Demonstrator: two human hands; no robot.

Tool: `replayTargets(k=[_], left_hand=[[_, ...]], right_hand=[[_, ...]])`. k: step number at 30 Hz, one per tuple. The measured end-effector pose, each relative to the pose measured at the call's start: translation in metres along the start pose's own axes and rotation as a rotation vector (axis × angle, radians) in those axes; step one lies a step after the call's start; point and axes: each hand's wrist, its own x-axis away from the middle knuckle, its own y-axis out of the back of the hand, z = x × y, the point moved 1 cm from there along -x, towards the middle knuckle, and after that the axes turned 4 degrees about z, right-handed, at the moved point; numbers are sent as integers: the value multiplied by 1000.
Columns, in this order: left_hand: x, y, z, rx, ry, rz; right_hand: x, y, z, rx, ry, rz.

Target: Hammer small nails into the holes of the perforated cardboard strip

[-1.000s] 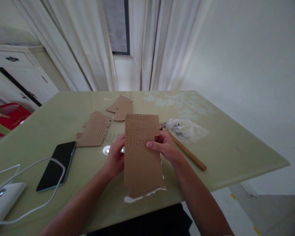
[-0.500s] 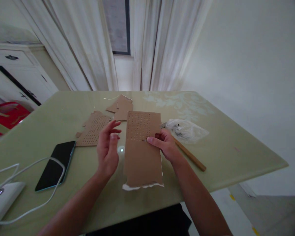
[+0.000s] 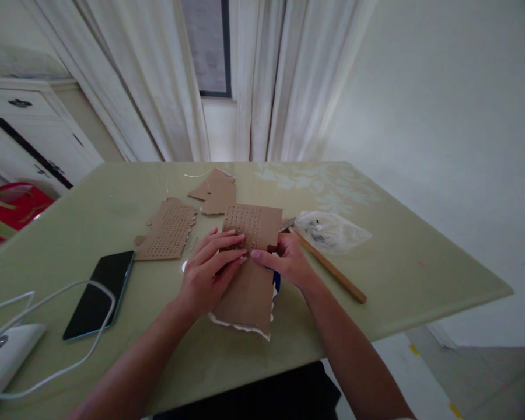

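A torn piece of brown cardboard point(image 3: 249, 294), with rows of small holes across its far half, is tilted in front of me above the table. My right hand point(image 3: 289, 259) grips its right edge, thumb on top and the other fingers underneath. Over the left side of the cardboard lies my left hand point(image 3: 210, 271), fingers stretched out across the holes; the thumb and index tips are close together, and whether anything tiny is between them cannot be made out. A bit of blue shows under the right edge. Just beyond my right hand is a hammer point(image 3: 330, 265) with a wooden handle.
A clear plastic bag point(image 3: 332, 231) with small dark things inside lies beside the hammer. Another perforated cardboard piece point(image 3: 166, 230) and torn scraps point(image 3: 219, 192) lie farther left. A phone point(image 3: 98, 294), a white cable point(image 3: 76, 364) and a white device point(image 3: 15, 356) occupy the left side.
My left hand let go of the cardboard's left side, lifted away, then came back over its holed surface. The cardboard has tilted and shifted slightly left, still in my right hand.
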Motion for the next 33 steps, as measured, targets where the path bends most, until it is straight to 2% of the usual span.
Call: replayTargets(k=[6,10,13,14,15,17,20,22,26,33], left_hand=[[4,-2,-7,102,45,-14],[6,1,-1,187,285,-194],[4,12,28,123,531,-311],[4,16,41,82,632,-278],[4,21,54,14,737,-196],[8,29,77,-223,900,50],[18,35,96,-491,964,354],[24,34,100,-547,948,450],[32,28,104,-557,923,456],[36,26,108,-526,831,357]], right_hand=[[0,-2,0,52,-14,11],[-1,0,-3,17,-38,-35],[-2,1,-3,-121,-43,-104],[-2,1,-2,-151,-38,-131],[-2,1,-1,-165,-28,-159],[-3,2,2,-159,-3,-214],[-4,3,6,-148,19,-261],[-4,3,7,-150,21,-263],[-5,2,8,-169,24,-255],[-4,3,5,-173,18,-236]])
